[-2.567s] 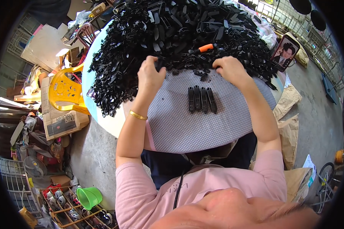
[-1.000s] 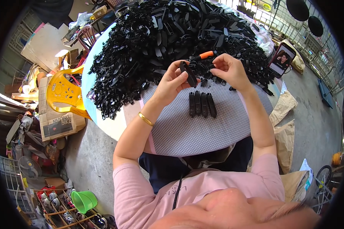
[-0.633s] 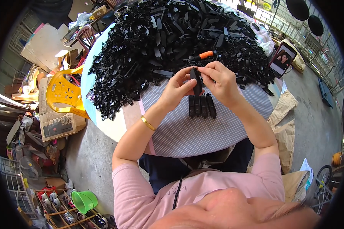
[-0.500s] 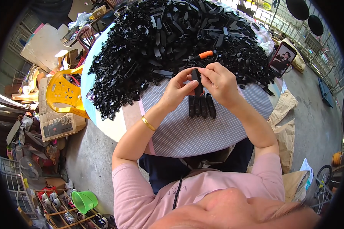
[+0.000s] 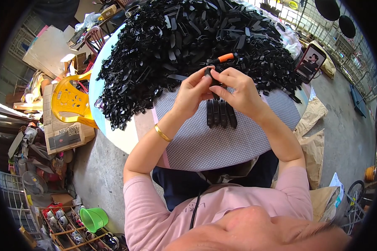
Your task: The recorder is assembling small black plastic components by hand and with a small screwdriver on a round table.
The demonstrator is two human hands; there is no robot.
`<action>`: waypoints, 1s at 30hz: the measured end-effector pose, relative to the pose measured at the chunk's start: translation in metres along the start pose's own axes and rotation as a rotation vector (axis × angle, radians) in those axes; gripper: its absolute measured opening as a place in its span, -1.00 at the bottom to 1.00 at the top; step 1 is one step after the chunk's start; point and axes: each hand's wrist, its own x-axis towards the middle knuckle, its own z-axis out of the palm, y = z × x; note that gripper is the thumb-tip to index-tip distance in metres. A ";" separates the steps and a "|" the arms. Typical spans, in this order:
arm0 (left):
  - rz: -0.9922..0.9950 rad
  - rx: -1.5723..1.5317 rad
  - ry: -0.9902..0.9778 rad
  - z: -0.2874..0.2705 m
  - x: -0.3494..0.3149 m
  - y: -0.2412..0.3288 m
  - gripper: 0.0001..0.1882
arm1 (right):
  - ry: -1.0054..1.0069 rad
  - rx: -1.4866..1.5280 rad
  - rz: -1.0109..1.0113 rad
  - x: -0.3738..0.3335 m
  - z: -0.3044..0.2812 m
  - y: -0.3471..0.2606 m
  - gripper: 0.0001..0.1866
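Heap of small black parts (image 5: 146, 50) covers the far side of your round table (image 5: 99, 75), loose bits spilling toward you onto the grey dotted cloth (image 5: 213, 146). Your left hand (image 5: 190, 94), gold bracelet (image 5: 162, 133) at the wrist, has its fingers closed round a slim black piece (image 5: 214, 83), thumb laid along the near side. Your right hand (image 5: 241, 92) meets it from the other side, index finger at the upper end, thumb lower down; fingers bent, pinching the same piece. Cannot tell whether a smaller part sits between those right fingertips: too dark, too small. The piece itself is between your two hands, off the cloth, above the near edge of the heap. Just on your side of it, a row of four black pieces (image 5: 216, 113) lies on the cloth, side by side, the rightmost slanted a little. Beyond your hands, an orange-handled tool (image 5: 225, 57) rests on the heap, its dark end among the parts. Right edge of the table: a phone (image 5: 311, 63) stands tilted, screen lit, a person on it. Left of the table, a yellow chair (image 5: 71, 99) beside a cardboard box (image 5: 67, 136); lower left, a green bucket (image 5: 94, 219) by a shoe rack.
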 end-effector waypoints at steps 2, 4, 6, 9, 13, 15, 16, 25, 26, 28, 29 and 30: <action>0.019 -0.022 -0.026 0.006 0.005 0.006 -0.63 | 0.069 0.069 0.099 0.000 -0.001 -0.005 -0.59; 0.020 0.052 -0.023 0.000 0.005 0.005 -0.64 | -0.022 0.050 0.310 0.002 -0.018 -0.019 -0.50; 0.202 0.895 0.201 -0.007 0.005 0.007 -0.66 | -0.128 -0.183 0.261 -0.003 -0.032 -0.014 -0.48; 0.356 1.402 0.235 -0.023 0.003 0.012 -0.64 | -0.334 -0.447 0.116 -0.024 -0.035 0.010 -0.56; 0.228 1.643 0.286 -0.023 0.004 0.005 -0.55 | -0.626 -0.484 0.343 -0.023 -0.025 0.008 -0.65; 0.255 1.636 0.282 -0.025 0.005 -0.004 -0.55 | -0.655 -0.452 0.362 -0.022 -0.023 0.005 -0.70; 0.283 1.632 0.274 -0.027 0.006 -0.007 -0.54 | -0.629 -0.395 0.312 -0.022 -0.022 0.005 -0.72; 0.096 1.116 0.326 -0.022 0.007 0.001 -0.57 | -0.236 -0.441 0.391 -0.007 -0.053 0.056 -0.84; 0.068 0.967 0.283 -0.027 0.008 -0.004 -0.56 | -0.284 -0.440 0.453 -0.005 -0.055 0.056 -0.85; 0.040 0.815 0.235 -0.027 0.008 -0.005 -0.55 | -0.350 -0.473 0.513 -0.005 -0.054 0.060 -0.84; -0.033 0.679 0.199 -0.021 0.006 -0.002 -0.54 | -0.349 -0.476 0.517 -0.006 -0.053 0.061 -0.84; -0.106 0.542 0.164 -0.018 0.006 -0.001 -0.53 | -0.394 -0.518 0.515 -0.007 -0.052 0.062 -0.82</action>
